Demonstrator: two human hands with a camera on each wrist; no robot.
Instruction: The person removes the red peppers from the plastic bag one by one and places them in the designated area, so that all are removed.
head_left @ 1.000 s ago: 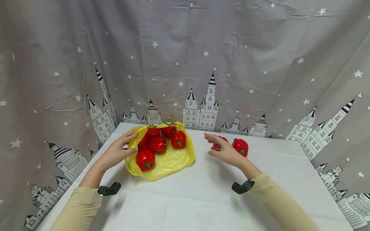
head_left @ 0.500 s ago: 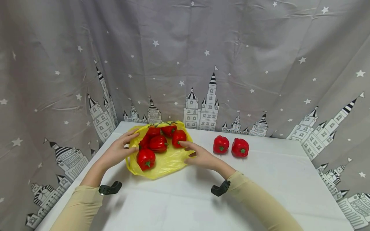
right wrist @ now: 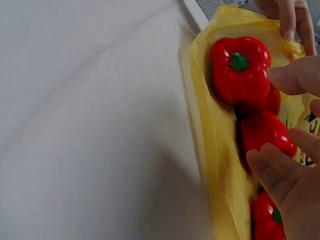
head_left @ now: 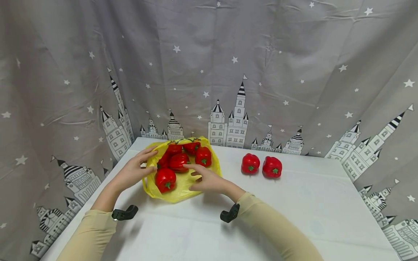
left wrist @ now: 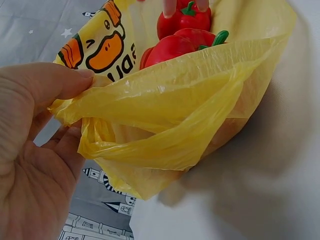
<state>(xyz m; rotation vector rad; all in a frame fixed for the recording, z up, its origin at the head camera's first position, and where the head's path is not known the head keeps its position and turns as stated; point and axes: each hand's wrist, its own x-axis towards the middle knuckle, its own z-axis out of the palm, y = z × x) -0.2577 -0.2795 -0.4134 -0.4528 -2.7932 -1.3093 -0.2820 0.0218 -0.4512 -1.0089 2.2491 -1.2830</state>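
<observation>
A yellow plastic bag [head_left: 181, 185] lies on its side with its mouth toward me, and several red bell peppers [head_left: 165, 179] with green stems are inside. At the bag's left edge, my left hand [head_left: 131, 172] pinches the rim. In the left wrist view its thumb presses the gathered plastic [left wrist: 145, 107] against the fingers. My right hand [head_left: 211, 181] hovers over the mouth, fingers spread and holding nothing. The right wrist view has its fingers above the peppers [right wrist: 241, 75]; whether they touch one, I cannot tell.
Two more red bell peppers, a left one [head_left: 250, 164] and a right one [head_left: 272, 167], stand side by side on the white table [head_left: 313, 203], right of the bag. Behind the table hangs a grey curtain [head_left: 277, 79] printed with castles and stars.
My right hand has moved left from in front of the two loose peppers to over the bag's mouth. The left hand stays at the bag's rim.
</observation>
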